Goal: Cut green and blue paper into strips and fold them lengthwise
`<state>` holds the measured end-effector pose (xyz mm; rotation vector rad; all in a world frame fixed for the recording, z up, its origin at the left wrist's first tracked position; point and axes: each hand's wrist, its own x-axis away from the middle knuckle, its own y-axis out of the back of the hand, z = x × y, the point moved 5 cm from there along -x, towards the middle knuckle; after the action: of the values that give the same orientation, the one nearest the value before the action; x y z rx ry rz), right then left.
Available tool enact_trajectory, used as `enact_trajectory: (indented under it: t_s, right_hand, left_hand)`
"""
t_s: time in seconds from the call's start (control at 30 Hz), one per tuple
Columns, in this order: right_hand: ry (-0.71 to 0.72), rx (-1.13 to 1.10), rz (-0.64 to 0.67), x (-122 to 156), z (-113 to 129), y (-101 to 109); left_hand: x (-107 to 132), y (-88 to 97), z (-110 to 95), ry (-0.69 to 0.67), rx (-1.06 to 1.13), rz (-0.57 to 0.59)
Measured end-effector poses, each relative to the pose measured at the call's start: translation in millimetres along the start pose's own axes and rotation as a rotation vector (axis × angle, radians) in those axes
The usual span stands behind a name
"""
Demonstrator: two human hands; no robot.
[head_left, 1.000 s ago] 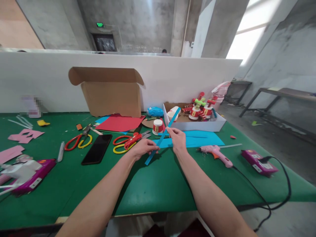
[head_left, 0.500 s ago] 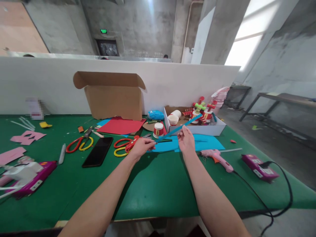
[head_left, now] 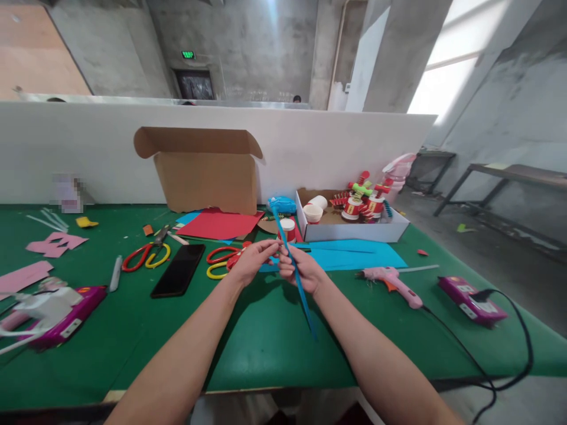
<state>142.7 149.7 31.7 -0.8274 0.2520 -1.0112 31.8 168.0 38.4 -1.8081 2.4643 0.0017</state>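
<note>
A long narrow blue paper strip (head_left: 302,294) slants across my hands, its upper end by the blue packet and its lower end hanging over the green table. My right hand (head_left: 301,267) is closed around its middle, fingers curled. My left hand (head_left: 253,261) pinches at the same spot, its fingertips meeting those of the right; the exact grip is partly hidden. Just behind the hands stands a red and white paper cup (head_left: 287,229). Blue paper sheets (head_left: 354,255) lie behind my right hand. Red-and-yellow-handled scissors (head_left: 218,270) lie partly under my left hand.
A black phone (head_left: 178,270) and other scissors (head_left: 137,257) lie left. A pink glue gun (head_left: 392,282) with a cord and a purple power strip (head_left: 472,301) lie right. Behind are a white box (head_left: 354,233) with cups and coiled paper figures, red paper (head_left: 219,224) and a blue packet (head_left: 282,205).
My right hand has moved left and nearer, up against my left hand. The strip has swung from a rightward slant to a steep one, with one end now pointing toward me.
</note>
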Motion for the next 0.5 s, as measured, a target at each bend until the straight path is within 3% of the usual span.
enact_trajectory:
  t_s: [0.13,0.33,0.5]
  right_hand:
    - [-0.109,0.093,0.025,-0.4,-20.5,-5.7]
    - [-0.197,0.229,0.042,4.7,-16.3,-2.2]
    - [-0.132,0.314,0.012,2.1,-14.7,0.7]
  left_hand:
    - [1.3,0.6,-2.4,0.025,0.025,-0.031]
    - [-0.9,34.2,-12.2,-0.108,0.102,-0.382]
    - [-4.2,43.2,-9.3,-0.122,0.096,-0.438]
